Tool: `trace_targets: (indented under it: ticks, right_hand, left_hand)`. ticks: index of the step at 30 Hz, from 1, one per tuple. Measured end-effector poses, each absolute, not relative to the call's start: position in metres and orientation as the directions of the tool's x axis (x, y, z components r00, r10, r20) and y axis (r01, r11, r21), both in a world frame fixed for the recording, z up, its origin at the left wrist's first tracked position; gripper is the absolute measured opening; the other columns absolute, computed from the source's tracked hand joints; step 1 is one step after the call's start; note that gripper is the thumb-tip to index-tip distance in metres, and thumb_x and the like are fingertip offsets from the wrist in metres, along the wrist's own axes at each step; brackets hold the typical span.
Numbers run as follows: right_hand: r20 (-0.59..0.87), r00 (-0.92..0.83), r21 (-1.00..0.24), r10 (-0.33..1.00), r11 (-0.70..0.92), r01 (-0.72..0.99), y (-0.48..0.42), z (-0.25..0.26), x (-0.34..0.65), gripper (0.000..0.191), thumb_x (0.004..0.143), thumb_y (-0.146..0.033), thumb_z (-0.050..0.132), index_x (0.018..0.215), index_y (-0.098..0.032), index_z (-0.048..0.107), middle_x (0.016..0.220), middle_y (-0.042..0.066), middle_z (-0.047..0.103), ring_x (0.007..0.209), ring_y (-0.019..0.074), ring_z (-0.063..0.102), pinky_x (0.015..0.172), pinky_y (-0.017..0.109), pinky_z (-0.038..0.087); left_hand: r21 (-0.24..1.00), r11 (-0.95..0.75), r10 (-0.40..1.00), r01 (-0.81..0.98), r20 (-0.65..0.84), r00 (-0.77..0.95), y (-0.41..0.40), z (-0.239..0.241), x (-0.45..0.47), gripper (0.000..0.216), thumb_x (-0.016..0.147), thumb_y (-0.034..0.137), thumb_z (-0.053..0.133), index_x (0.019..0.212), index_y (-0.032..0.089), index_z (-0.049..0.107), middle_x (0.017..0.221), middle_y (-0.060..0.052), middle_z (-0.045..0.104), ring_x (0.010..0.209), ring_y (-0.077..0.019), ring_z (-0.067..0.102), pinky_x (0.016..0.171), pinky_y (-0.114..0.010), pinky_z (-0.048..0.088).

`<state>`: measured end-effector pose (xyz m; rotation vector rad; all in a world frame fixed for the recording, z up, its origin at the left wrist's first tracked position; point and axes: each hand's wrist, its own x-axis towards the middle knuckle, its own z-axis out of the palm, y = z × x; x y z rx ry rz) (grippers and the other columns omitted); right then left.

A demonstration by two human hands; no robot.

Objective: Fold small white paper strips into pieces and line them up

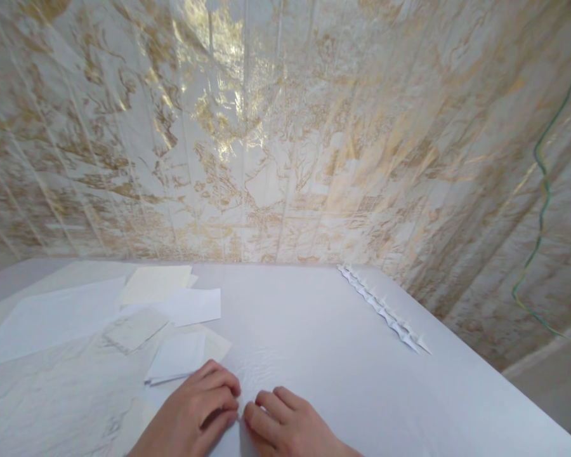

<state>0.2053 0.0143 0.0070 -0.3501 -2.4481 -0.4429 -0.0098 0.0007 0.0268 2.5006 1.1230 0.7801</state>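
Both my hands rest at the near edge of a white table (314, 330). My left hand (197, 412) has its fingers curled and pressed down on a small white paper piece that is mostly hidden under them. My right hand (285, 425) sits right beside it, fingertips bent and touching the same spot. Just left of my left hand lies a small stack of white paper squares (176, 358).
Loose white and cream paper sheets (52, 320) cover the table's left part. A row of several small folded white paper shapes (385, 311) lines the right edge. A gold-and-white marbled wall (285, 127) stands behind; a green cord (542, 209) hangs at right.
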Motion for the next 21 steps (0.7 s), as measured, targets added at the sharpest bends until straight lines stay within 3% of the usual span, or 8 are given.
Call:
trace_targets:
  ticks: [3,7,11,16,21]
  right_hand:
    - [0.536,-0.816,0.11,0.217,0.94,0.322,0.015,0.013,0.215,0.001,0.091,-0.014,0.06,0.09,-0.014,0.06,0.089,0.002,0.068,0.077,0.016,0.055,0.064,0.03,0.04]
    - [0.438,-0.839,-0.078,0.322,0.944,0.322,0.014,0.013,0.22,0.017,0.089,-0.016,0.061,0.105,-0.018,0.058,0.1,0.003,0.071,0.083,0.0168,0.06,0.071,0.029,0.043]
    - [0.426,-0.846,-0.112,0.319,0.947,0.301,0.012,0.011,0.217,0.018,0.087,-0.013,0.059,0.104,-0.019,0.059,0.1,0.003,0.071,0.085,0.0179,0.06,0.072,0.03,0.045]
    - [0.386,-0.85,-0.183,0.357,0.933,0.309,0.012,0.015,0.216,0.021,0.083,-0.007,0.06,0.1,-0.019,0.061,0.101,0.003,0.071,0.089,0.017,0.061,0.08,0.028,0.047]
    - [0.388,-0.838,-0.214,0.384,0.922,0.323,0.012,0.015,0.216,0.023,0.079,-0.006,0.061,0.098,-0.02,0.064,0.101,0.002,0.072,0.089,0.017,0.062,0.081,0.028,0.047]
  left_hand:
    - [0.564,-0.567,0.822,0.601,0.338,0.458,0.0,0.028,-0.005,0.02,0.086,0.013,0.064,0.07,0.023,0.06,0.087,0.003,0.07,0.089,-0.016,0.06,0.078,-0.025,0.05]
    - [0.569,-0.511,0.859,0.644,0.318,0.401,-0.005,0.029,0.001,0.02,0.08,0.007,0.06,0.068,0.023,0.059,0.091,0.001,0.071,0.094,-0.0191,0.059,0.082,-0.031,0.051]
    - [0.578,-0.45,0.893,0.681,0.294,0.34,-0.009,0.03,0.001,0.019,0.075,0.007,0.062,0.068,0.024,0.06,0.097,-0.001,0.071,0.1,-0.0219,0.059,0.088,-0.036,0.051]
    - [0.596,-0.424,0.904,0.682,0.231,0.36,-0.009,0.03,-0.003,0.013,0.081,0.017,0.065,0.07,0.025,0.065,0.105,-0.003,0.07,0.106,-0.0234,0.059,0.092,-0.039,0.051]
    - [0.578,-0.405,0.913,0.709,0.219,0.343,-0.008,0.031,0.0,0.016,0.076,0.01,0.062,0.068,0.024,0.064,0.106,-0.004,0.068,0.106,-0.0241,0.059,0.093,-0.04,0.05]
